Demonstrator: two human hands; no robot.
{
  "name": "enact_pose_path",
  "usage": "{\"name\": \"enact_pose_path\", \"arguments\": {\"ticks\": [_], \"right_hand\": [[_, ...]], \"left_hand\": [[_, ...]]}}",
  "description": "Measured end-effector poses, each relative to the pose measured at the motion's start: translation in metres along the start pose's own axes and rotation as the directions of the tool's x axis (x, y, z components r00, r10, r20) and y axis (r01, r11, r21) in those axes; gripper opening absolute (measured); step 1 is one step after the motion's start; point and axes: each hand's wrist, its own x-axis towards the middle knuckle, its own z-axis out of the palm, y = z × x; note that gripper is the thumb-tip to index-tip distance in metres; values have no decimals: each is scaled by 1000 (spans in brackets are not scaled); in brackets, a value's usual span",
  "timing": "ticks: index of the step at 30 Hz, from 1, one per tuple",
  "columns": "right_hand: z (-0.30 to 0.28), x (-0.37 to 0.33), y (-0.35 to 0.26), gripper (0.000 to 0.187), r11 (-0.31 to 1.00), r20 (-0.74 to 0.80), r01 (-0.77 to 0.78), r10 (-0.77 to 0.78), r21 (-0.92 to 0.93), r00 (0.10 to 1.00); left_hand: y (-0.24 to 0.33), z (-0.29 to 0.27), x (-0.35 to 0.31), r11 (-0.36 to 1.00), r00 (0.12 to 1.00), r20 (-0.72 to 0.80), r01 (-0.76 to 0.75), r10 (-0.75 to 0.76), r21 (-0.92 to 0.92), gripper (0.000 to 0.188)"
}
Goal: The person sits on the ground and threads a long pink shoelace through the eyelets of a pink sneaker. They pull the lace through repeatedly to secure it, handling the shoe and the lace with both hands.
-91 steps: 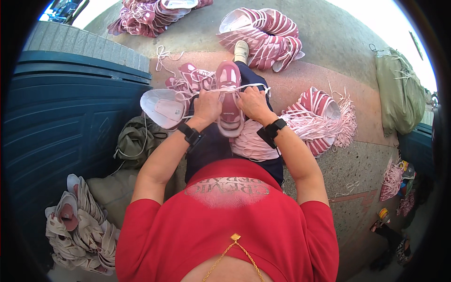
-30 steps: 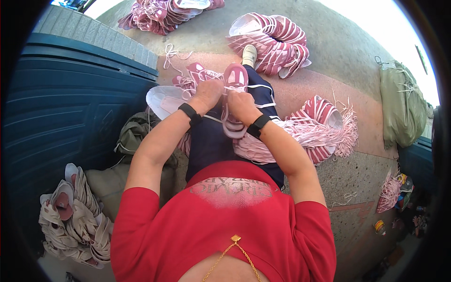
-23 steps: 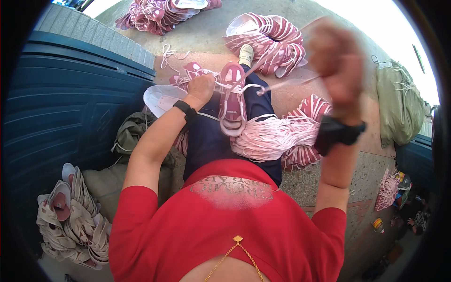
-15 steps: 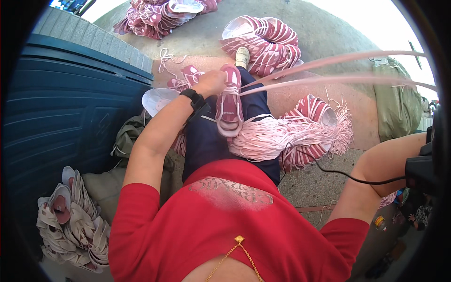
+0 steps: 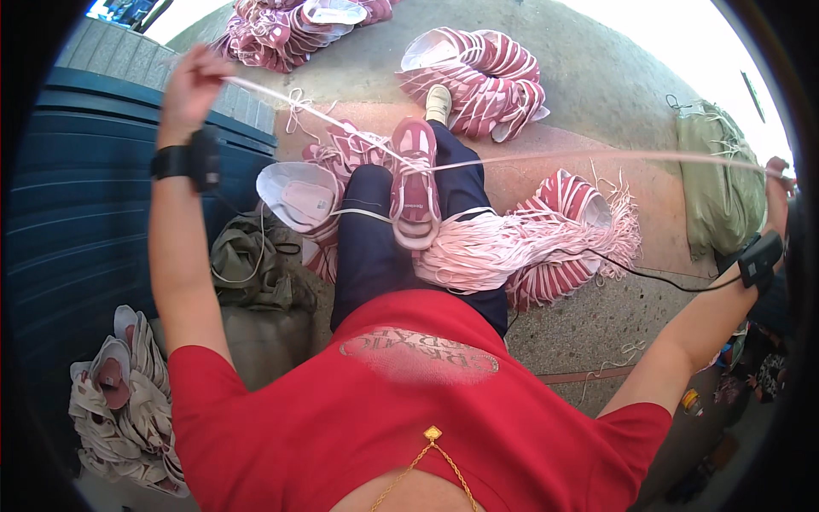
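Note:
A mauve-pink shoe upper [image 5: 415,200] lies across my thighs, toe pointing away from me. Through its eyelets runs a pale shoelace [image 5: 320,117], drawn out to both sides. Far to the left, my left hand [image 5: 193,90] is raised and pinches one length of it. At the far right rim my right hand [image 5: 777,173], small and blurred, grips the other length. Beside the upper, a thick hank of pale pink laces [image 5: 478,254] drapes over my right thigh. Another laced pink upper [image 5: 354,145] lies just beyond my left knee.
Strung-together pink uppers lie in a ring [image 5: 512,72] ahead, a pile [image 5: 273,34] at far left and a bundle [image 5: 554,277] on the right. A blue metal panel [image 5: 111,188] borders my left. Beige uppers [image 5: 136,410] sit lower left; a green sack [image 5: 721,183] stands right.
My left hand has left the upper and swung out to the left, pulling a lace length taut. My right hand has come into view at the right rim; its side now shows one strand.

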Motion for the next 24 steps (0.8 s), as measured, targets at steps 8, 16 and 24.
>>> {"name": "enact_pose_path", "arguments": {"ticks": [8,16,24], "right_hand": [[-78,-91,287,13,502,62,-121,333,-856,941],[-82,-256,487,17,118,410,459,676,-881,612],[-88,-272,517,12,-184,576,667,373,-722,727]], "left_hand": [[32,-118,-57,965,714,-699,145,49,216,24],[-231,-2,-41,683,767,-282,642,-577,348,15],[-304,10,-69,392,964,-177,244,-197,887,18]]}}
